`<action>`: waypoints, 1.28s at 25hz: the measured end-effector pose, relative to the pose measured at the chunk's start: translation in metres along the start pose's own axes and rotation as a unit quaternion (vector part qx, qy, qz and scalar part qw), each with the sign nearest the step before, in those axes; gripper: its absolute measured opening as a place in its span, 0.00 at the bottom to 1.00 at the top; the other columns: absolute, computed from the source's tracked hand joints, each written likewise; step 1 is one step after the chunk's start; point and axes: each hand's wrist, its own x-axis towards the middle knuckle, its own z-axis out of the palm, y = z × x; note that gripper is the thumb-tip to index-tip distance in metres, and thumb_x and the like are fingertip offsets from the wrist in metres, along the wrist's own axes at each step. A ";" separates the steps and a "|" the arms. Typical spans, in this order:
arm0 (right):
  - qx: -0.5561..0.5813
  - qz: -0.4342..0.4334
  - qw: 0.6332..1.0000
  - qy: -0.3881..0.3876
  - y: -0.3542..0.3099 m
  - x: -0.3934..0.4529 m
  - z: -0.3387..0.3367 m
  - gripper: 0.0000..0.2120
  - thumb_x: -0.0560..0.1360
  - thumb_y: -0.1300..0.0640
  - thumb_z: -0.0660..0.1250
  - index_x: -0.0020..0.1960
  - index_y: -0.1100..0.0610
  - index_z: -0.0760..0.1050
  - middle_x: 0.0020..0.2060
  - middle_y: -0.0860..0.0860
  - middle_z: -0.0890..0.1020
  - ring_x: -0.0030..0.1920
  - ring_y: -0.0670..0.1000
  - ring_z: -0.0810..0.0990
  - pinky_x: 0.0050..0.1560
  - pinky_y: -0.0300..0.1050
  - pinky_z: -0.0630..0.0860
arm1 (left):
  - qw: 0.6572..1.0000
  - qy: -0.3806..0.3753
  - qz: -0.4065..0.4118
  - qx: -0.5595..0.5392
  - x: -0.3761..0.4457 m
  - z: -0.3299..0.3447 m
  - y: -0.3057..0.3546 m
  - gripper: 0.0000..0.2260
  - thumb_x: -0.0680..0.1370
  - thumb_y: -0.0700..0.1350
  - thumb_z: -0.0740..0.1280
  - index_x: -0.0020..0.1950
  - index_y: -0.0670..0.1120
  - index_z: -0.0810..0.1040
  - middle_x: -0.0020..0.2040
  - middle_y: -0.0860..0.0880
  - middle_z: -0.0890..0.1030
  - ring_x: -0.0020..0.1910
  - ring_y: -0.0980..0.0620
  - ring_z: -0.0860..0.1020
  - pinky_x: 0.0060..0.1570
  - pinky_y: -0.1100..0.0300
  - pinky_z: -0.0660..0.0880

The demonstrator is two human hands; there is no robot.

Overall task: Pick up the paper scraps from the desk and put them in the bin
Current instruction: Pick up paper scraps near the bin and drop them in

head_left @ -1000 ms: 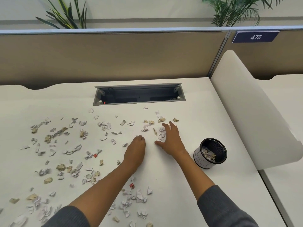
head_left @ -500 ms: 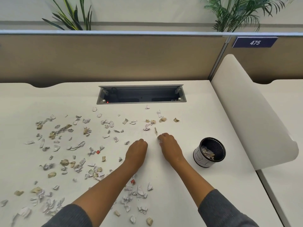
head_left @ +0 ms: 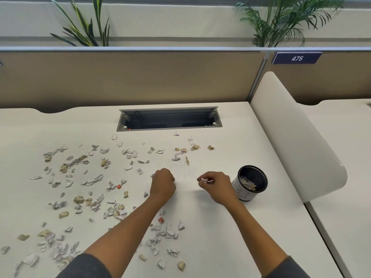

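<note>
A wide white desk (head_left: 220, 227) fills most of the room in front of me, backed by a tan partition (head_left: 140, 77) with a blue plate reading 475 (head_left: 296, 58) and two potted plants (head_left: 86, 27) rising behind it. A curved white divider (head_left: 291, 137) closes off the desk's right edge. Set into the desk near the back is a grey cable tray (head_left: 169, 119), its lid open.

Paper scraps (head_left: 90, 177), white and brownish, lie scattered across the left half and the near middle of the desk, with a thinner row just in front of the cable tray. A small black mesh bin (head_left: 251, 182) stands on the desk at the right, near the divider, with some scraps already lying inside.

The person's left hand (head_left: 163, 184) rests on the desk in a closed fist, knuckles up; whether it holds any paper I cannot tell. The right hand (head_left: 217, 186) hangs just above the desk, just left of the bin, its fingers curled around a small white scrap (head_left: 204, 180) that pokes out at the fingertips. Grey sleeves (head_left: 86, 267) are pushed up both forearms.
</note>
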 end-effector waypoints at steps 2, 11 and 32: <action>0.058 0.006 0.998 -0.006 -0.005 -0.011 -0.018 0.04 0.73 0.59 0.73 0.45 0.52 0.85 0.40 0.48 0.86 0.37 0.38 0.82 0.40 0.27 0.73 | 0.999 -0.003 -0.024 -0.042 -0.002 -0.003 0.002 0.09 0.69 0.31 0.66 0.42 0.38 0.85 0.45 0.44 0.86 0.48 0.46 0.82 0.41 0.61 0.73; 0.152 0.036 0.984 0.081 0.002 -0.034 -0.119 0.05 0.71 0.57 0.75 0.46 0.49 0.86 0.41 0.48 0.87 0.46 0.46 0.85 0.48 0.39 0.77 | 0.972 -0.055 -0.081 -0.213 -0.020 -0.012 0.042 0.07 0.66 0.33 0.71 0.39 0.43 0.86 0.41 0.48 0.86 0.39 0.53 0.83 0.31 0.66 0.74; 0.253 0.079 0.959 0.097 0.050 -0.026 -0.130 0.13 0.80 0.65 0.61 0.52 0.54 0.84 0.49 0.53 0.87 0.53 0.52 0.85 0.52 0.45 0.79 | 0.938 -0.189 0.036 -0.289 -0.038 0.008 0.182 0.06 0.68 0.36 0.73 0.42 0.44 0.86 0.30 0.51 0.80 0.21 0.63 0.74 0.20 0.72 0.65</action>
